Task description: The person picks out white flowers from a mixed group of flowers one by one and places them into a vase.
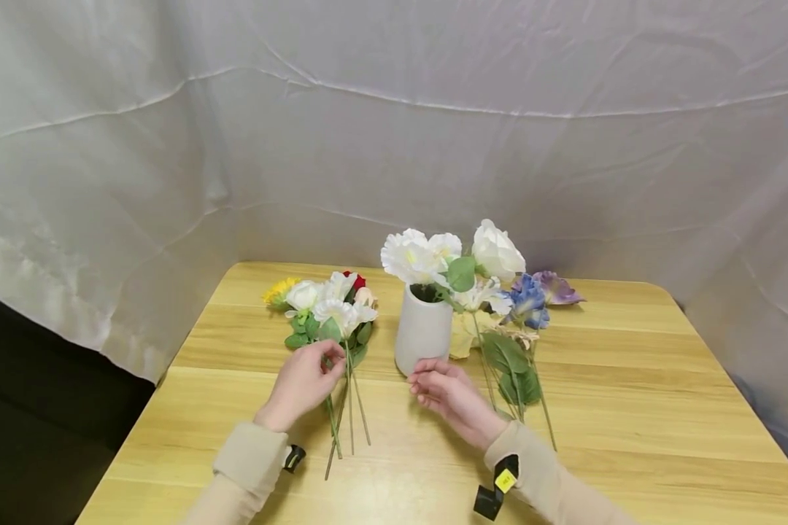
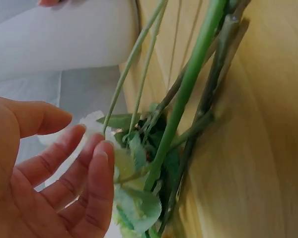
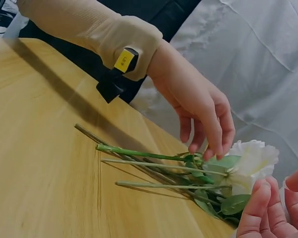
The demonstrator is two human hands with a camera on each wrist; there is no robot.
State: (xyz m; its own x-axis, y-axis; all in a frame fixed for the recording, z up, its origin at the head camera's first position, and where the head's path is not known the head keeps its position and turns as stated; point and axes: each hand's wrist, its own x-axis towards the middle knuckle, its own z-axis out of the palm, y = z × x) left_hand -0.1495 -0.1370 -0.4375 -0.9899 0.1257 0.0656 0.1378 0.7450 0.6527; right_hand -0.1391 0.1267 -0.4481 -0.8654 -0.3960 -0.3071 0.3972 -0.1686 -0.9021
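Note:
My left hand (image 1: 305, 379) is at the stems of the left pile of artificial flowers, fingers loosely bent. In the left wrist view, thumb and fingertips stand apart beside a thin green stem (image 2: 134, 64); whether they touch it is unclear. A white ruffled flower (image 1: 344, 315) tops this pile. My right hand (image 1: 456, 397), fingers relaxed, is close to the base of a white vase (image 1: 423, 335); contact is hard to tell. White flowers (image 1: 414, 255) stand in the vase. A white rose (image 1: 497, 251) leans to its right, its lower stem hidden.
The left pile also has a yellow flower (image 1: 279, 292) and a red one (image 1: 356, 278). Right of the vase lie a blue flower (image 1: 528, 300), a purple flower (image 1: 558, 289), a pale yellow flower (image 1: 469, 332) and green leaves (image 1: 505, 354). Grey cloth (image 1: 394, 160) hangs behind the wooden table (image 1: 630, 408).

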